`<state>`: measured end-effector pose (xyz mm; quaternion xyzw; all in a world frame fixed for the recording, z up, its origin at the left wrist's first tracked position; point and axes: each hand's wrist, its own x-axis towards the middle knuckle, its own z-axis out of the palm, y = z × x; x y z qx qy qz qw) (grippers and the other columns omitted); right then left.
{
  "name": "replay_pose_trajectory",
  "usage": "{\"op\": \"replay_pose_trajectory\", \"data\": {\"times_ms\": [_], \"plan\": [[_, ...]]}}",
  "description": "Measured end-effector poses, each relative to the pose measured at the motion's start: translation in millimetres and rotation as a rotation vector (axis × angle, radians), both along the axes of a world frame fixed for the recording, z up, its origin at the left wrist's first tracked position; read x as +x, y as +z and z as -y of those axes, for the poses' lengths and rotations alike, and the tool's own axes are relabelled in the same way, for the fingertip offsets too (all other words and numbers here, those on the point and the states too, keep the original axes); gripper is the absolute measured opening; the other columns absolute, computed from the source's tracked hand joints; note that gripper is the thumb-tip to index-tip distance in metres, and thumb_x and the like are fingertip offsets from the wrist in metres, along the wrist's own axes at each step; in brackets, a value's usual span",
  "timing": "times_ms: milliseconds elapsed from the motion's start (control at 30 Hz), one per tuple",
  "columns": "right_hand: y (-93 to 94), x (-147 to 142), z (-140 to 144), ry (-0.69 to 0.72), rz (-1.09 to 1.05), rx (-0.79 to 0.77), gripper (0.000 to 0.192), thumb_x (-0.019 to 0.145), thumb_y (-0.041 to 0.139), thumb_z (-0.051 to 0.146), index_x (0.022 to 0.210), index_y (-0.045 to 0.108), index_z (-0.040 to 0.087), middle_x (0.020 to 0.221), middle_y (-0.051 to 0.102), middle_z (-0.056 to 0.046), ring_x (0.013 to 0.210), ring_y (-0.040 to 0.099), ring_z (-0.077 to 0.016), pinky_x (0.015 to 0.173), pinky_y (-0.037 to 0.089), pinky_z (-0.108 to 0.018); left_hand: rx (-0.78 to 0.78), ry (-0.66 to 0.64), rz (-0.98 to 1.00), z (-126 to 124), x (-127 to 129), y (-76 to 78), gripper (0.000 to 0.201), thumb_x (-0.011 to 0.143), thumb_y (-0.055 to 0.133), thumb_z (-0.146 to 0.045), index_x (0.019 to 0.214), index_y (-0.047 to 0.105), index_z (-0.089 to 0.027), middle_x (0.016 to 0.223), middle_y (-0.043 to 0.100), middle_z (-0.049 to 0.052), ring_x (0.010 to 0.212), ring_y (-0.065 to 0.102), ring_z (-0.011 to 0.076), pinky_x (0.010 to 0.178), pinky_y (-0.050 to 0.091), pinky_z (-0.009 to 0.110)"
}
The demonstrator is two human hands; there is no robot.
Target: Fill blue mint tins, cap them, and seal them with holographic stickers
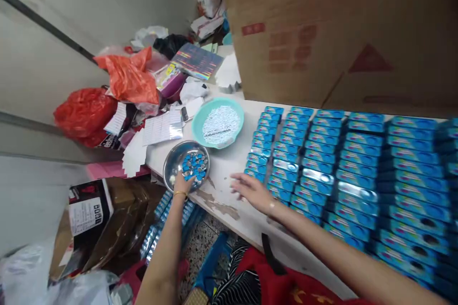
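steel bowl (pixel 186 166) at the desk's (pixel 229 202) near-left edge holds the small blue pieces (pixel 195 164); your left hand (pixel 183 184) reaches into it from below, fingers curled onto the pieces, though you cannot tell if any are pinched. your right hand (pixel 250 190) lies open and flat on the desk, just right of the bowl, fingers pointing left toward it. blue boxes (pixel 322 162) run in rows to the right, touching your right wrist; the left hand is nearer the pieces

The blue boxes (pixel 358 167) run off the right edge, their print too blurred to read.
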<state>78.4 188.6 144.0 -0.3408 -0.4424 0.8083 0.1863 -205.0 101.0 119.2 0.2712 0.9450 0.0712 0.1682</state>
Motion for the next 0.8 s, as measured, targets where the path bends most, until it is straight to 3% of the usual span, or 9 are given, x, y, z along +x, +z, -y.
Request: {"op": "replay_pose_trajectory", "data": {"times_ms": [67,100,200,300,367,433,567,667,800], "plan": [[-10.2,-95.8,-1.9,0.098,0.018,-0.027,0.043,0.076,0.064,0.045,0.110,0.064,0.019,0.090,0.067,-0.004,0.081,0.064,-0.0179,0.068,0.054,-0.031,-0.115,-0.008,0.075,15.8,-50.7,-16.8,0.075,0.063,0.081,-0.027,0.127,0.046,-0.011,0.126,0.057,0.020,0.120,0.054,0.0302,0.101,0.043,0.039],[-18.9,-139.1,-3.1,0.127,0.139,-0.013,0.039,0.076,0.065,0.040,0.110,0.065,0.019,0.095,0.068,-0.004,0.087,0.064,-0.0187,0.073,0.054,-0.032,-0.150,-0.014,0.115,20.7,-67.1,-27.5,0.084,0.056,0.085,-0.027,0.129,0.045,-0.011,0.130,0.054,0.022,0.124,0.052,0.0326,0.102,0.042,0.040],[-55.6,-237.2,-8.3,0.143,0.455,0.015,0.041,0.075,0.067,0.034,0.113,0.065,0.020,0.114,0.066,-0.008,0.109,0.060,-0.0268,0.089,0.049,-0.038,-0.202,-0.026,0.214,26.8,-88.4,-64.0,0.103,0.045,0.089,-0.022,0.134,0.039,-0.012,0.139,0.042,0.026,0.126,0.048,0.0376,0.102,0.041,0.044],[-95.4,-283.0,-10.6,0.133,0.627,0.021,0.052,0.075,0.066,0.030,0.125,0.058,0.015,0.136,0.051,-0.017,0.128,0.045,-0.0347,0.104,0.036,-0.047,-0.171,-0.031,0.262,23.5,-82.5,-98.8,0.092,0.054,0.082,-0.018,0.134,0.037,-0.014,0.140,0.040,0.024,0.122,0.052,0.0338,0.099,0.043,0.044],[-116.2,-294.1,-8.0,0.129,0.710,0.045,0.053,0.076,0.065,0.031,0.126,0.057,0.016,0.142,0.044,-0.017,0.134,0.037,-0.0352,0.108,0.028,-0.048,-0.044,-0.029,0.257,16.6,-72.2,-116.2,0.079,0.062,0.074,-0.014,0.133,0.039,-0.013,0.138,0.041,0.022,0.121,0.052,0.0308,0.097,0.044,0.042],[-130.5,-299.0,-4.2,0.080,0.714,0.012,0.048,0.075,0.066,0.033,0.120,0.060,0.020,0.140,0.047,-0.014,0.133,0.037,-0.0327,0.108,0.029,-0.045,0.138,-0.052,0.268,7.0,-62.9,-126.5,0.067,0.066,0.068,-0.012,0.129,0.044,-0.013,0.129,0.050,0.020,0.119,0.052,0.0300,0.096,0.045,0.043],[-142.9,-307.2,-3.6,-0.076,0.534,-0.245,0.024,0.073,0.064,0.039,0.088,0.066,0.020,0.102,0.065,-0.004,0.102,0.058,-0.0227,0.086,0.045,-0.032,0.325,-0.116,0.330,-8.9,-60.7,-121.1,0.049,0.072,0.060,-0.011,0.121,0.055,-0.014,0.110,0.061,0.014,0.099,0.060,0.0259,0.089,0.049,0.042],[-140.6,-312.4,-8.0,-0.095,0.420,-0.405,0.024,0.075,0.063,0.043,0.077,0.060,0.019,0.075,0.063,0.000,0.072,0.059,-0.0150,0.065,0.048,-0.025,0.429,-0.116,0.432,-8.9,-72.5,-96.5,0.048,0.076,0.061,-0.020,0.123,0.056,-0.016,0.111,0.062,0.012,0.078,0.062,0.0181,0.074,0.053,0.035],[-127.7,-310.7,-9.1,-0.112,0.293,-0.588,0.028,0.076,0.063,0.046,0.078,0.057,0.018,0.063,0.057,0.002,0.054,0.054,-0.0111,0.051,0.046,-0.022,0.660,-0.057,0.499,1.3,-85.7,-57.9,0.046,0.079,0.063,-0.038,0.121,0.059,-0.019,0.114,0.062,0.011,0.079,0.063,0.0162,0.068,0.054,0.030]]}}
